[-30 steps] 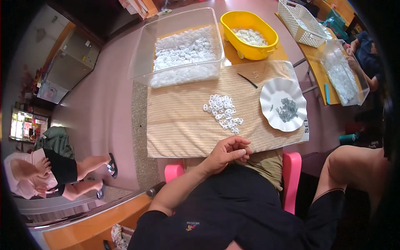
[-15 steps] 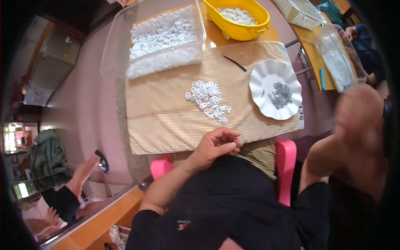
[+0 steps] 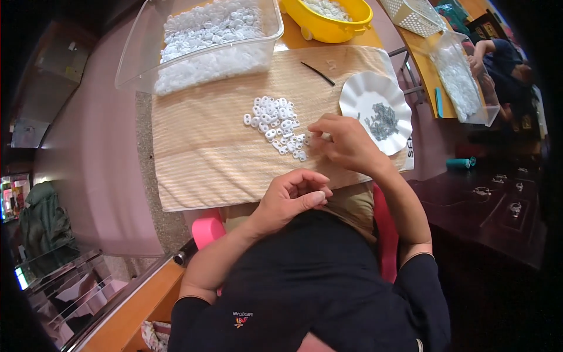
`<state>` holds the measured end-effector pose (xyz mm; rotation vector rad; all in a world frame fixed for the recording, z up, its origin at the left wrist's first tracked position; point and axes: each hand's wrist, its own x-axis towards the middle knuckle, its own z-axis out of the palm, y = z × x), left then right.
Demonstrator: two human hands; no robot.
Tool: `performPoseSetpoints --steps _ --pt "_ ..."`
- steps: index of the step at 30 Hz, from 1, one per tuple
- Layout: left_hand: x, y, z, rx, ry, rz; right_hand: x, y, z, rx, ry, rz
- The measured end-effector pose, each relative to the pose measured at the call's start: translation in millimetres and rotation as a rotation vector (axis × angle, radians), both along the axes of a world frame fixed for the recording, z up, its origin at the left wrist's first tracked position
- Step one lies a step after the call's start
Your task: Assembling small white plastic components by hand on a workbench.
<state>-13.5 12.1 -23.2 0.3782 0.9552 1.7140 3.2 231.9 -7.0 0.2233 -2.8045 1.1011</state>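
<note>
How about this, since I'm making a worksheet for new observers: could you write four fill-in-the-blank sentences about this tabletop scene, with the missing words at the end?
1. The right hand is beside a pile of small pieces that are coloured ____.
2. As the person sees it, the wavy-rimmed plate lies to the ____ of this pile.
3. The thin rod lying on the cloth is coloured ____.
4. The tub beyond the cloth is coloured ____.

Missing words: white; right; black; yellow.

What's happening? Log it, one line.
right hand: over striped beige cloth, beside white two-holed pieces; left hand: curled near cloth's edge; holdings: unclear; scalloped white plate: grey pieces
</note>
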Motion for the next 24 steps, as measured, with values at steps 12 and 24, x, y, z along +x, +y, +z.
performPoseSetpoints --steps 12,24 --pt "-0.3 -1.3 2.8 0.006 -0.005 -0.006 4.3 -20.5 -6.6 0.2 -0.137 -0.125" --pt "-1.4 -1.8 -2.2 -0.037 -0.072 0.124 3.6 -18.9 -6.0 -0.084 -0.016 -0.142"
